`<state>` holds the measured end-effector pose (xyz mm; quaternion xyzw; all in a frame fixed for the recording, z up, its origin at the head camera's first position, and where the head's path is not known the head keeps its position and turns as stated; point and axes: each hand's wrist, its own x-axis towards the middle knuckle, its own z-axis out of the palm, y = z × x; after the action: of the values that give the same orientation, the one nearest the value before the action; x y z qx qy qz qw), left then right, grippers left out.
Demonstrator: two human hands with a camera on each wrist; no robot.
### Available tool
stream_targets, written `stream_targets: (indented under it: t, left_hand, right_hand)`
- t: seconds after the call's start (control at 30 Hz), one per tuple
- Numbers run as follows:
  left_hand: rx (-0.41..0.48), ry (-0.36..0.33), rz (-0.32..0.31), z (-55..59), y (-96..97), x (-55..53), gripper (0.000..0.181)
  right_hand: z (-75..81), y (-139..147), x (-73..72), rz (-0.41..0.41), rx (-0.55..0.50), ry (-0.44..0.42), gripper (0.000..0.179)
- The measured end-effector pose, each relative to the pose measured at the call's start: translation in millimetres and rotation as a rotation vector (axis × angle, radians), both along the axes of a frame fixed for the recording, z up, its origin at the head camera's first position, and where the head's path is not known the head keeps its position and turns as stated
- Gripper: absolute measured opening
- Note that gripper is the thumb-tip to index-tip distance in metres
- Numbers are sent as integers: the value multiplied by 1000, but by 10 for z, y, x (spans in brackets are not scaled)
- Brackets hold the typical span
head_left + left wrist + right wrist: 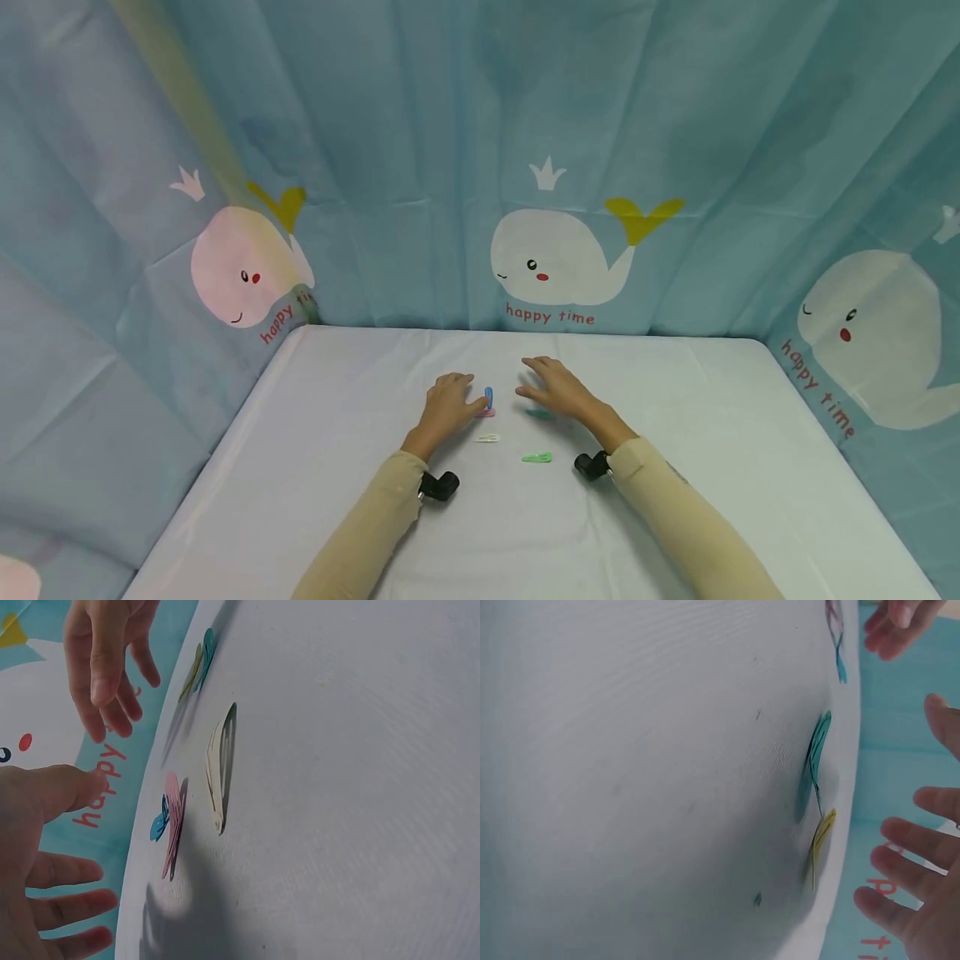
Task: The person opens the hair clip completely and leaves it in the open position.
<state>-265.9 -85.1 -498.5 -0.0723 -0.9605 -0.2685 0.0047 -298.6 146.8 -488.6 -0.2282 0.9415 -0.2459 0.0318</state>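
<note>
My left hand (447, 410) hovers over the white table with its fingers loosely spread, holding nothing. Just beside its thumb lie a blue hair clip (489, 395) and a pink hair clip (489, 413), close together. My right hand (564, 392) is spread as well, above a teal hair clip (538, 413). A yellow hair clip (824, 834) lies near the teal one in the right wrist view, hidden by the hand in the head view. Closer to me are a cream hair clip (487, 438) and a bright green hair clip (537, 457).
The table (360, 383) has a white cloth cover. A blue curtain (390, 250) printed with whales stands behind its far edge and along both sides. Black wrist cameras sit on both forearms, by the beige sleeves (367, 525).
</note>
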Motion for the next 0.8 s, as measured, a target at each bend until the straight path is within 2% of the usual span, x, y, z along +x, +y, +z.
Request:
stream_targets:
  t: [0.27, 0.63, 0.8]
  left_hand:
    - [-7, 0, 20, -17, 58, -5, 51]
    - [-55, 10, 14, -18, 131, -30, 43]
    - [-51, -2, 23, -12, 141, -50, 39]
  right_hand:
    - [7, -94, -71, 42, 8, -33, 61]
    - [-10, -306, -173, 106, -28, -12, 43]
    - [-36, -424, -245, 100, -17, -25, 35]
